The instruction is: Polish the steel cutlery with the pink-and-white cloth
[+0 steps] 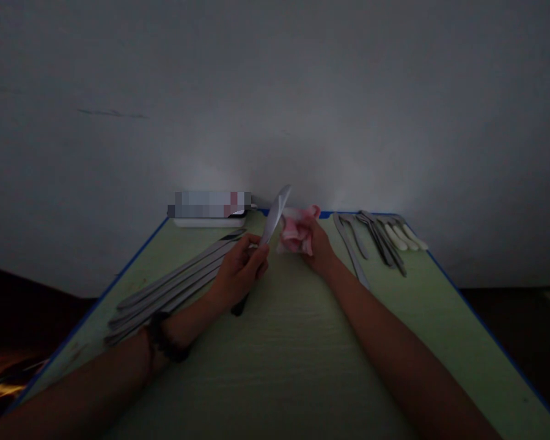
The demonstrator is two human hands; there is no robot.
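Note:
A table knife [274, 215] slants up and to the right, with my left hand [242, 269] closed round its handle; the dark handle end shows below my fingers. Close beside the blade, my right hand [319, 247] grips a crumpled pink and white cloth [297, 231]. A narrow gap seems to lie between cloth and blade. Under and left of my left hand, several long metal knives [169, 281] lie side by side on the table. Their far ends are partly hidden by my left hand.
Right of my right hand lie several spoons and forks, including metal pieces [355, 238], dark-handled ones [382, 241] and white-handled ones [403, 235]. A white box [209, 222] stands at the back left. The pale green table [284, 360] has a blue edge and meets a grey wall [275, 110].

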